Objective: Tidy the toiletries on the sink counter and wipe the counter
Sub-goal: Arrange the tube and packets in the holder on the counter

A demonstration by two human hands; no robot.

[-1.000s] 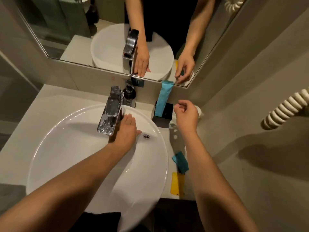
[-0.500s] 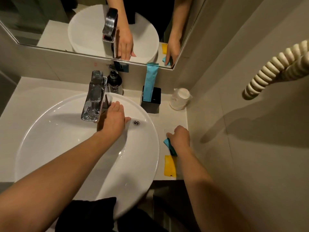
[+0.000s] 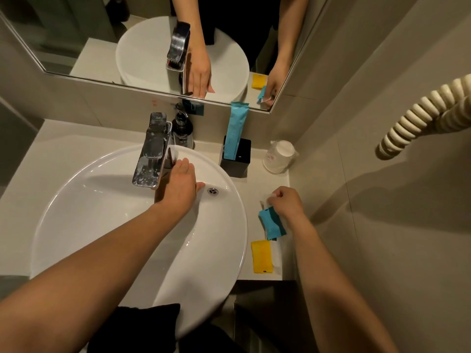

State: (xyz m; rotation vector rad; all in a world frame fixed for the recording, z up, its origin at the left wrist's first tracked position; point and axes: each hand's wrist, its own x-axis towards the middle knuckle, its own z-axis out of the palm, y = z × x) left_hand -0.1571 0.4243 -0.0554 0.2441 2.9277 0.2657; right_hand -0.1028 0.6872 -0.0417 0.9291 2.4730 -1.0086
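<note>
My left hand rests flat on the rim of the white basin, beside the chrome tap, holding nothing. On the counter strip to the right of the basin, my right hand pinches the upper edge of a blue sachet with a clear wrapper. A yellow sachet lies flat just nearer to me. Further back, a black square holder has a tall blue packet standing in it.
A wrapped white cup lies in the back right corner. A dark pump bottle stands behind the tap. A mirror runs along the back wall, and a coiled cream cord hangs on the right wall. The counter ends just past the yellow sachet.
My right hand came back from near the black holder down to the blue sachet and took hold of it, lifting its top edge. My left hand stayed on the basin rim.
</note>
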